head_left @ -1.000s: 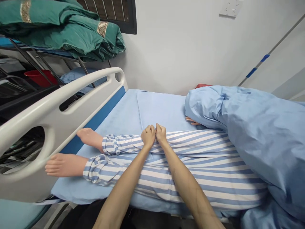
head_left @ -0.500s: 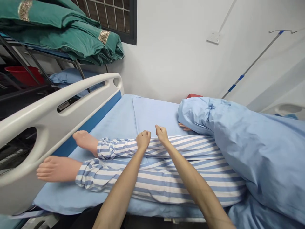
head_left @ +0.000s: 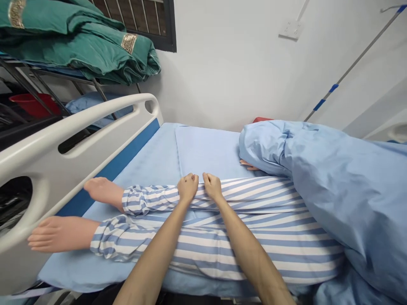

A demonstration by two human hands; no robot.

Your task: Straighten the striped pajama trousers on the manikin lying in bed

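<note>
Two mannequin-like legs in blue-and-white striped trousers (head_left: 270, 250) lie stretched along the bed, with bare feet (head_left: 63, 234) at the left. My left hand (head_left: 188, 186) is closed in a fist over the far leg, around the shin. Beside it, a small gap to the right, my right hand (head_left: 212, 185) also forms a fist at the far edge of the same leg. No object shows in either hand. Whether the fists press on the cloth, I cannot tell. A light blue quilt (head_left: 343, 182) covers the upper body, and some fingers (head_left: 249, 165) stick out under its edge.
A white footboard (head_left: 104, 123) closes off the bed's left end. Pale blue sheet (head_left: 206, 146) lies beyond the legs, up to the wall. Behind are a rack with green folded bedding (head_left: 95, 51), a red basin (head_left: 34, 103) and a slanting drip pole (head_left: 349, 67).
My right hand has come down and slightly left, closer to my left fist. The left hand stays over the far leg. The view has shifted a little.
</note>
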